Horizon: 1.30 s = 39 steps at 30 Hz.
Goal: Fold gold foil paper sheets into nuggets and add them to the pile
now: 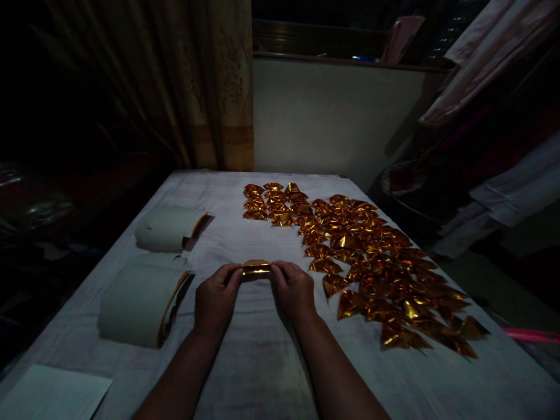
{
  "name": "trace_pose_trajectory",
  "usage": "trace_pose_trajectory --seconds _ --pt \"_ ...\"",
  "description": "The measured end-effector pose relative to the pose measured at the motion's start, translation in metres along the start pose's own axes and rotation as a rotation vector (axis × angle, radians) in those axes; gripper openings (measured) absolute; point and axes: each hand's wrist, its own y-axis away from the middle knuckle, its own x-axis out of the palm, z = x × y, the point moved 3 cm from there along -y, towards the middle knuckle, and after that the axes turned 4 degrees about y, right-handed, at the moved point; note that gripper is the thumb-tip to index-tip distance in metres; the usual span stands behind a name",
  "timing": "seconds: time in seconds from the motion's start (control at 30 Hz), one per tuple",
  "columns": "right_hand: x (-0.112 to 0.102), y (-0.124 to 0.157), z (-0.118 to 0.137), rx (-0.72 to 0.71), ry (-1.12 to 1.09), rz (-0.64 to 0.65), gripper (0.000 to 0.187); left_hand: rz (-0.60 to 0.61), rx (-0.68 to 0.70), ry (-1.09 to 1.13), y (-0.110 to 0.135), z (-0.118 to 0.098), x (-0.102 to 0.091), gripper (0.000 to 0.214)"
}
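Observation:
A small folded strip of gold foil paper (256, 268) is held between both hands just above the white cloth-covered table (262, 361). My left hand (216, 297) pinches its left end with closed fingers. My right hand (294, 289) pinches its right end the same way. To the right of my hands spreads a wide scatter of several folded gold foil pieces (371, 256), running from the far middle of the table to the near right.
Two curled stacks of pale sheets with gold undersides lie on the left, one far (168, 228) and one near (137, 300). A flat white sheet (52, 394) sits at the near left corner. A curtain (210, 87) and a white wall stand behind the table. Hanging clothes (494, 116) crowd the right.

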Motion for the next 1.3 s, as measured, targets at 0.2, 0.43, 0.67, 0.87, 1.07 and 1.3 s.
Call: trace_pose_trajectory --seconds 0.2,0.43,0.67,0.87,1.07,1.3 --pt "-0.002 0.000 0.002 -0.009 -0.012 -0.001 0.023 0.007 -0.007 -0.023 0.000 -0.003 0.000 0.029" --pt "-0.001 0.001 0.003 -0.019 0.011 0.013 0.024 0.005 0.014 -0.069 0.001 -0.005 -0.001 0.028" --pt "-0.001 0.001 0.006 -0.034 -0.002 0.019 0.023 0.017 0.045 -0.113 0.000 -0.007 0.001 0.028" --pt "-0.001 0.002 0.009 -0.058 0.003 0.053 0.024 0.032 0.076 -0.141 0.001 -0.007 0.000 0.030" --pt "-0.002 0.001 0.012 -0.047 -0.031 0.051 0.022 0.014 0.076 -0.109 0.000 -0.008 -0.001 0.030" --pt "-0.003 0.001 0.008 -0.002 0.167 0.018 0.017 -0.003 0.049 -0.039 -0.003 -0.009 -0.002 0.030"
